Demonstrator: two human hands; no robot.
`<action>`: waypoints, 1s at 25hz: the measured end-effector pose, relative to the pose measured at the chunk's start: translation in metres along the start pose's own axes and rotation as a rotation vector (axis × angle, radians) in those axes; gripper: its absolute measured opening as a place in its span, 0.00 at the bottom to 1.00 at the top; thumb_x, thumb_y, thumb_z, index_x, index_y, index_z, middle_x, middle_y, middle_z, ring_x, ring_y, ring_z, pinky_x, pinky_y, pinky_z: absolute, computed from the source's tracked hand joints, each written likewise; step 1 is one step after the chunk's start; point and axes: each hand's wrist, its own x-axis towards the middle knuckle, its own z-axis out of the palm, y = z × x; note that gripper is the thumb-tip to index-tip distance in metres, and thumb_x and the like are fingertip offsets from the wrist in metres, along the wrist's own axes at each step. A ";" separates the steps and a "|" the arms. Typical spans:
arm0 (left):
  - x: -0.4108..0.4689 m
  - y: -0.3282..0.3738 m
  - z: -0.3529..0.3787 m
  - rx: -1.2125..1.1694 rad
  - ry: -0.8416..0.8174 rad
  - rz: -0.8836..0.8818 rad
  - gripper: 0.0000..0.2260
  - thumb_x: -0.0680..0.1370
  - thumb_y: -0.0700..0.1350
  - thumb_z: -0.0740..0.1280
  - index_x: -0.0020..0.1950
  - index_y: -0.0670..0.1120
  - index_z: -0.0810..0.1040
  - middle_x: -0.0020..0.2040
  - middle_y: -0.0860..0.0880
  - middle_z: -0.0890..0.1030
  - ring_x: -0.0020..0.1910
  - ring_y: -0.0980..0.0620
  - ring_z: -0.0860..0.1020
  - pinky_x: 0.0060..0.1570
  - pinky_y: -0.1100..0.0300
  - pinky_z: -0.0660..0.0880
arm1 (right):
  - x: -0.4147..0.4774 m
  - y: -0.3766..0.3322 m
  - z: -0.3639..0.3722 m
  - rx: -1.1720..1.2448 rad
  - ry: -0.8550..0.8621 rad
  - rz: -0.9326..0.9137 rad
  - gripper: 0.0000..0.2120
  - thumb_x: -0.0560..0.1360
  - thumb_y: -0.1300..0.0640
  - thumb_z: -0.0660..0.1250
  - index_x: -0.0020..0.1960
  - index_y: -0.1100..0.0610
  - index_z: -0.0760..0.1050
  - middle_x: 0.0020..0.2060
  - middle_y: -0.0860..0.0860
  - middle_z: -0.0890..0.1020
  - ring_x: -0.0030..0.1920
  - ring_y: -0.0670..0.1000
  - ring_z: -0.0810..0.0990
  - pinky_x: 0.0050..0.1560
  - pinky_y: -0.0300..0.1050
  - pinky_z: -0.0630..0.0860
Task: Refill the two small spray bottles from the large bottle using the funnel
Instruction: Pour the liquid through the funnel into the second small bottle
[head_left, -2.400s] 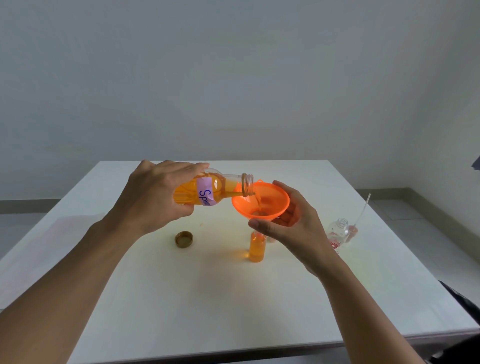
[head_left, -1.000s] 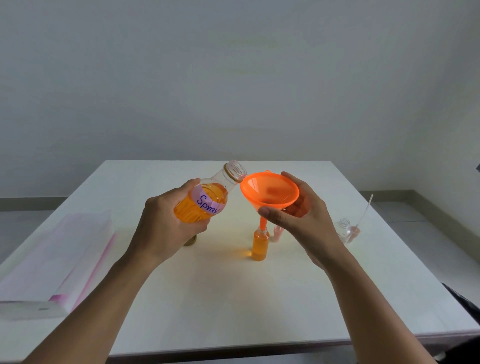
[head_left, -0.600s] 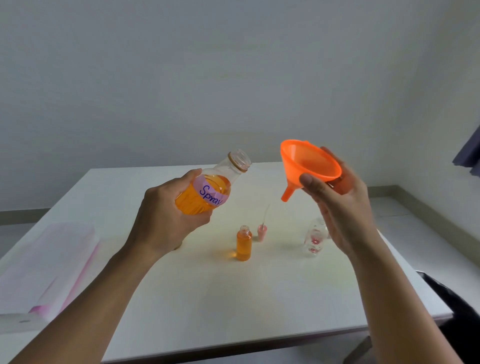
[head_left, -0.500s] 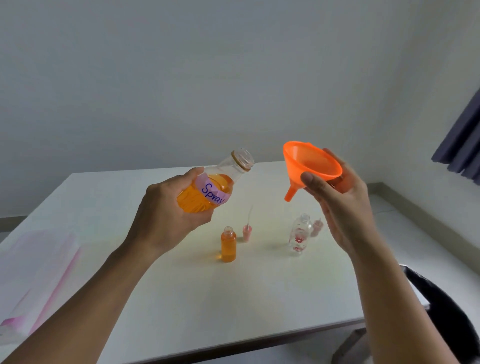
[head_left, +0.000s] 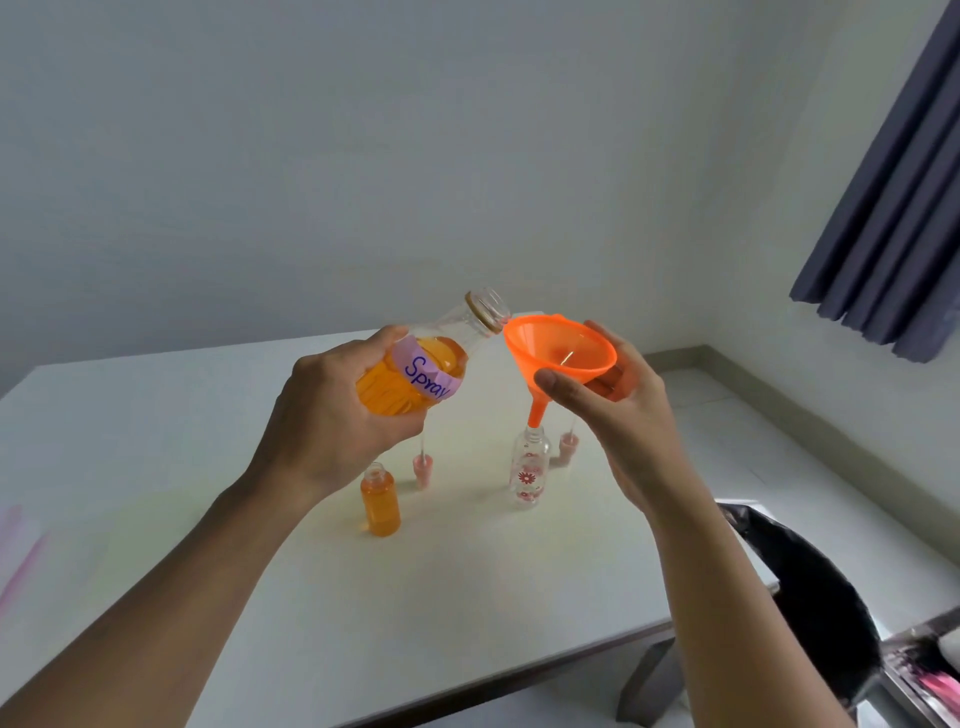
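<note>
The funnel (head_left: 561, 345) is held in the right hand (head_left: 621, 415), thumb and fingers curled round its cone. Its spout points straight down at the neck of the empty spray bottle (head_left: 529, 470) — whether it is seated inside cannot be told. The large bottle (head_left: 415, 371) is gripped round its body by the left hand (head_left: 327, 421), long axis tilted, open mouth raised just beside the funnel's near rim. Only a tip rightward seems needed. The filled spray bottle (head_left: 381, 501) stands apart, below the left hand.

Funnel (head_left: 558, 348) moved to the clear spray bottle (head_left: 529, 470).
</note>
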 end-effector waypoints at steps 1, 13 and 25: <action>0.001 0.001 0.003 0.002 -0.002 0.002 0.35 0.66 0.58 0.77 0.71 0.55 0.70 0.59 0.52 0.80 0.52 0.49 0.79 0.46 0.49 0.83 | 0.000 0.001 0.000 -0.007 -0.008 0.000 0.47 0.61 0.47 0.84 0.76 0.52 0.69 0.62 0.47 0.82 0.57 0.43 0.84 0.51 0.36 0.81; 0.026 0.010 -0.006 0.302 -0.013 0.140 0.34 0.64 0.49 0.78 0.69 0.56 0.73 0.56 0.53 0.82 0.49 0.45 0.78 0.46 0.53 0.75 | -0.006 0.014 0.003 -0.115 -0.056 0.038 0.52 0.56 0.41 0.85 0.76 0.45 0.67 0.64 0.45 0.80 0.59 0.45 0.84 0.57 0.47 0.83; 0.048 0.003 -0.009 0.470 0.012 0.314 0.34 0.62 0.46 0.79 0.68 0.52 0.76 0.57 0.49 0.83 0.51 0.42 0.81 0.48 0.48 0.75 | -0.006 0.015 0.004 -0.134 -0.068 0.030 0.49 0.59 0.44 0.86 0.76 0.44 0.67 0.64 0.45 0.79 0.59 0.47 0.84 0.58 0.51 0.84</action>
